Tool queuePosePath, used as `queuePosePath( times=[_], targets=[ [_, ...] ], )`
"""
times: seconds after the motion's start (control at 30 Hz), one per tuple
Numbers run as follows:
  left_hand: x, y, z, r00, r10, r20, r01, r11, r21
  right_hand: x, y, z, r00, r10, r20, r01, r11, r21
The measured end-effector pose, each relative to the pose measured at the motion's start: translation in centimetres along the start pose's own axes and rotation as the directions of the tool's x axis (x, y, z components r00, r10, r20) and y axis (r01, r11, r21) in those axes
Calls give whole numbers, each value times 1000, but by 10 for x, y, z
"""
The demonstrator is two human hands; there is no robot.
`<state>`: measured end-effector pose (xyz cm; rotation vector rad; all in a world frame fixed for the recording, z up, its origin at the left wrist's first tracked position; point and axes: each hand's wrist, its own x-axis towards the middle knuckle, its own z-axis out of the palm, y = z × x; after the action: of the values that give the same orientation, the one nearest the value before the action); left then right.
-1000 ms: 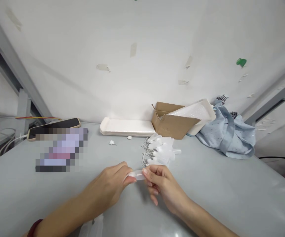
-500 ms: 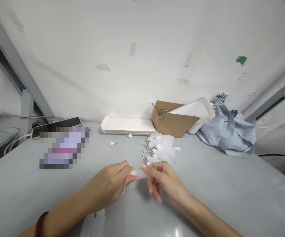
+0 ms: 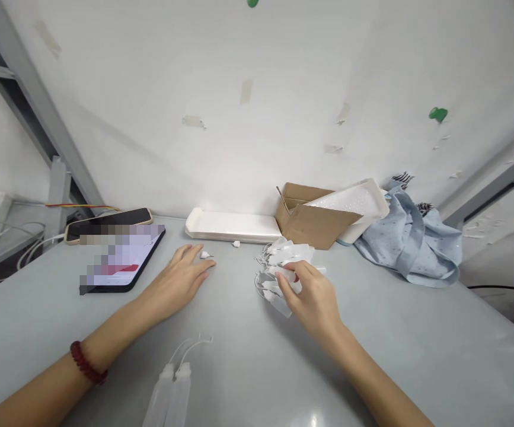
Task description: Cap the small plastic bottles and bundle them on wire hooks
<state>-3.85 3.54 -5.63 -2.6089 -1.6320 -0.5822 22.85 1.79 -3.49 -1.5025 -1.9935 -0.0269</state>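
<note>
A pile of tubes (image 3: 289, 254) is left, touched by the right hand (image 3: 315, 296); whether one is pinched cannot be told. Two tubes (image 3: 164, 394) are set apart, maybe finished. A small cap (image 3: 205, 255) is found beside the left hand (image 3: 180, 280), fingers spread.

A dark phone (image 3: 109, 223) lies toward the left rear of the grey desk (image 3: 399, 344), a white cable (image 3: 47, 242) running to its left end. Just in front lies a second phone (image 3: 145, 259), its lit screen partly pixelated. By the wall (image 3: 172, 59), a flat white stack (image 3: 234, 226) reaches the open carton (image 3: 323, 226), from which a bubbly white pack (image 3: 354, 203) leans rightward. A pale blue cloth bag (image 3: 412, 243) slumps beyond. Tape scraps (image 3: 246, 92) and a green piece (image 3: 438, 114) stick to the wall; grey metal frames (image 3: 38, 95) slope along both sides.
</note>
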Motion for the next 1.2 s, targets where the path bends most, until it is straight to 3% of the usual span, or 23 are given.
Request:
queuePosePath(
  times=[0.17, 0.3, 0.43, 0.5, 0.57, 0.77, 1.0, 1.2],
  targets=[
    [0, -4, 5, 998, -8, 59, 12, 998, -68, -1, 0, 6, 988, -137, -71, 130, 987, -96],
    [0, -2, 7, 999, -12, 43, 14, 998, -58, -10, -13, 3, 929, -333, -160, 343, 938, 42],
    [0, 4, 5, 1000, -24, 21, 25, 999, -45, -30, -38, -4, 839, -543, 33, 501, 795, 341],
    [2, 6, 5, 1000, 14, 10, -13, 998, -58, -41, -50, -1, 747, -639, 183, 511, 729, 456],
    [4, 5, 8, 998, 67, 8, -66, 994, -83, -52, -58, 7, 653, -730, 201, 576, 651, 494],
    [10, -1, 19, 997, 80, -13, -81, 992, -101, -70, -70, 32, 585, -774, 241, 669, 629, 395],
    [6, 8, 12, 998, 57, -3, -57, 991, -121, -77, -69, 45, 594, -784, 177, 703, 614, 359],
    [4, 12, 1, 999, 17, 27, -13, 986, -165, -71, -65, 38, 671, -725, 154, 652, 676, 344]
  ],
)
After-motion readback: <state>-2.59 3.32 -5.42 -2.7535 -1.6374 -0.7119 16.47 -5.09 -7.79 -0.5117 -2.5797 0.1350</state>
